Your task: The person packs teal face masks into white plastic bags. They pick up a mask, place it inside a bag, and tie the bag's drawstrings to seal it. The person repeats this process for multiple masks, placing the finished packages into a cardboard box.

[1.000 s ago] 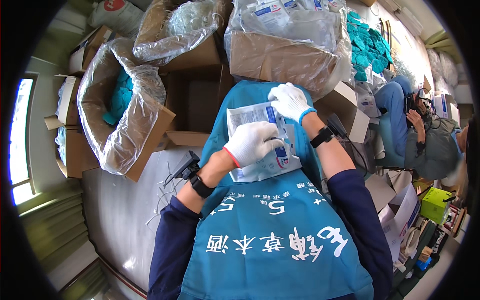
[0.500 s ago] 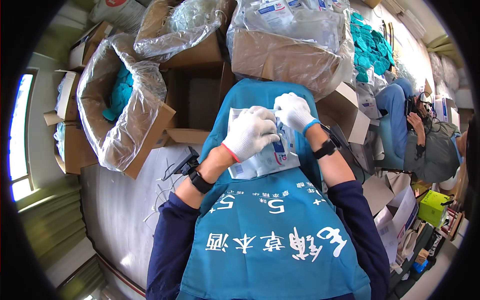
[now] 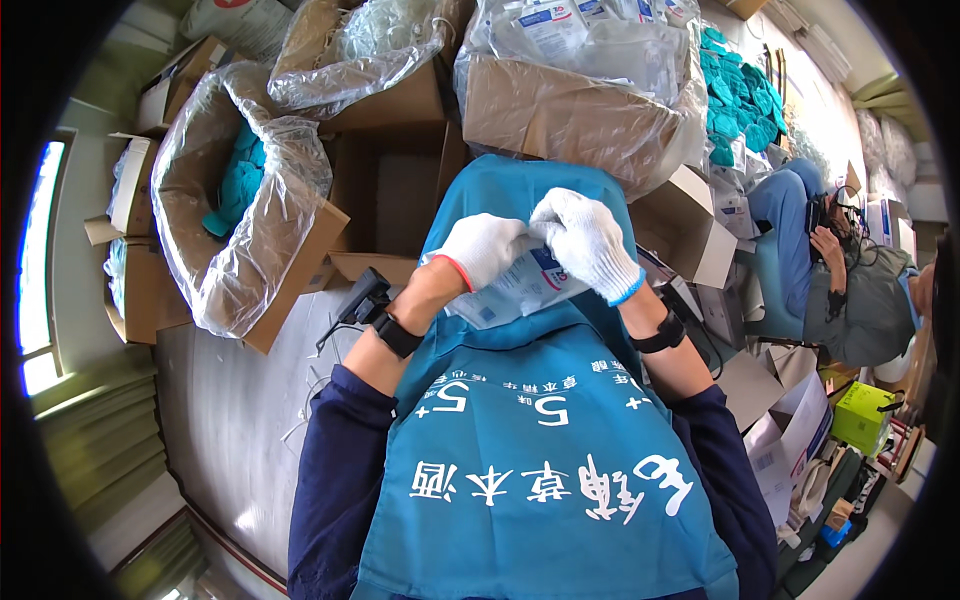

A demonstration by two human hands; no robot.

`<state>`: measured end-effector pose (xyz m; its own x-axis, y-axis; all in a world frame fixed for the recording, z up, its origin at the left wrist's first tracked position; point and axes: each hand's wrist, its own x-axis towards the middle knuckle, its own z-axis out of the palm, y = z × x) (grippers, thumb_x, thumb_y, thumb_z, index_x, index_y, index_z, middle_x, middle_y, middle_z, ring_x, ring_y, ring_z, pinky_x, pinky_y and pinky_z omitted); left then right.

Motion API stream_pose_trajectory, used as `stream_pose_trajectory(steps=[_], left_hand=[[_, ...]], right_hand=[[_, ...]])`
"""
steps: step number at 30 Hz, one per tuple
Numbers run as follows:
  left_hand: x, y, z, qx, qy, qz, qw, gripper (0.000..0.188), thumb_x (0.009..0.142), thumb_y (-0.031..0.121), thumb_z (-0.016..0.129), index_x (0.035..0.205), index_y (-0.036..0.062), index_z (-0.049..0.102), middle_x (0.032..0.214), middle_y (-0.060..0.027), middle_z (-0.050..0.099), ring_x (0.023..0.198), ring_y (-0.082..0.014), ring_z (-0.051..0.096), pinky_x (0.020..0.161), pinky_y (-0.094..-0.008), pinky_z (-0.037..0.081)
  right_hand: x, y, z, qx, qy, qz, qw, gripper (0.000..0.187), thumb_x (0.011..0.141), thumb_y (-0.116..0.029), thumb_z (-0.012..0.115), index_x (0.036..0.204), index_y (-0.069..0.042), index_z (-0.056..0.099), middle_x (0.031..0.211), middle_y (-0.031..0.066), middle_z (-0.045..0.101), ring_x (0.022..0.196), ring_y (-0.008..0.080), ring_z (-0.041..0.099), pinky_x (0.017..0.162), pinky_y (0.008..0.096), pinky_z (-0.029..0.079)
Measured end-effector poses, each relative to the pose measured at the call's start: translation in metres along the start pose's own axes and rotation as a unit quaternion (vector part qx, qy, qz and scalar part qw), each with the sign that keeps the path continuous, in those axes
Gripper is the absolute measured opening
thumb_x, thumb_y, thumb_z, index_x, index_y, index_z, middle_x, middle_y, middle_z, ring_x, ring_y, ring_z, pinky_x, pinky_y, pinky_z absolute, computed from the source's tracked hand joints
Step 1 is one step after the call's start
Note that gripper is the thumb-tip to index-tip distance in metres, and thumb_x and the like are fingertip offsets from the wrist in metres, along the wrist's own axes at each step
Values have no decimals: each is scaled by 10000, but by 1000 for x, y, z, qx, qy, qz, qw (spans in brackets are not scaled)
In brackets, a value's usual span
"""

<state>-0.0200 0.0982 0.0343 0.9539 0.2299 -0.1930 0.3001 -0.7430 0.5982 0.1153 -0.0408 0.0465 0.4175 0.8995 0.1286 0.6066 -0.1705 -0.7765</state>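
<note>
Over my lap, covered by a teal apron, lies a flat, clear-and-white plastic packet with a blue and red printed panel. My left hand, in a white knit glove with a red cuff, is closed on its upper edge. Right beside it, my right hand, gloved in white with a blue cuff, pinches the same edge. The fingertips of both hands almost meet there. They hide the packet's top edge, so I cannot see whether it is sealed or parted.
Ahead stands a plastic-lined carton full of similar packets. To the left are a lined carton holding teal items and an open carton. More teal items lie at far right, near a seated person.
Both hands have come together at the packet's upper edge. My left hand has moved up off the packet's face, and my right hand has shifted down and turned. The packet now tilts.
</note>
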Motion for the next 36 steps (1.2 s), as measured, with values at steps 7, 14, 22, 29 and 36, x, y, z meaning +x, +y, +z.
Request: stream_pose_trajectory(steps=[7, 14, 22, 29, 36], left_hand=[[-16, -7, 10, 153, 136, 130, 970, 261, 928, 226, 613, 728, 61, 587, 622, -147, 604, 572, -323, 622, 525, -423, 469], [-41, 10, -28, 278, 206, 362, 865, 258, 881, 232, 691, 712, 121, 531, 570, 1, 436, 496, -160, 479, 483, -340, 367], [-39, 28, -44, 118, 222, 285, 925, 105, 746, 132, 759, 797, 111, 670, 679, -55, 629, 577, -236, 597, 545, -348, 455], [-26, 30, -16, 73, 171, 242, 952, 149, 816, 211, 758, 806, 92, 668, 676, -94, 619, 624, -285, 621, 562, -383, 469], [-21, 38, -18, -55, 6, 46, 997, 197, 854, 192, 666, 903, 3, 640, 822, -211, 658, 760, -367, 663, 685, -385, 528]], right_hand=[[4, -4, 26, 123, 31, 129, 983, 62, 837, -49, 604, 843, -43, 665, 847, 132, 727, 841, 291, 703, 745, 370, 542], [14, -13, 45, 61, 24, 146, 987, 90, 799, -150, 689, 815, -62, 677, 843, 170, 701, 853, 368, 668, 736, 419, 526], [-8, 12, -17, 513, -46, 138, 846, 267, 985, -280, 611, 939, -27, 685, 848, 33, 668, 744, 93, 601, 663, 244, 482], [-23, -2, -24, 286, -103, 127, 944, 77, 915, -97, 662, 880, -29, 663, 817, 6, 644, 775, 61, 563, 721, 243, 473], [-24, 5, -24, 241, 7, 129, 962, 127, 901, -117, 644, 901, 1, 691, 810, 114, 694, 742, 181, 642, 706, 314, 501]])
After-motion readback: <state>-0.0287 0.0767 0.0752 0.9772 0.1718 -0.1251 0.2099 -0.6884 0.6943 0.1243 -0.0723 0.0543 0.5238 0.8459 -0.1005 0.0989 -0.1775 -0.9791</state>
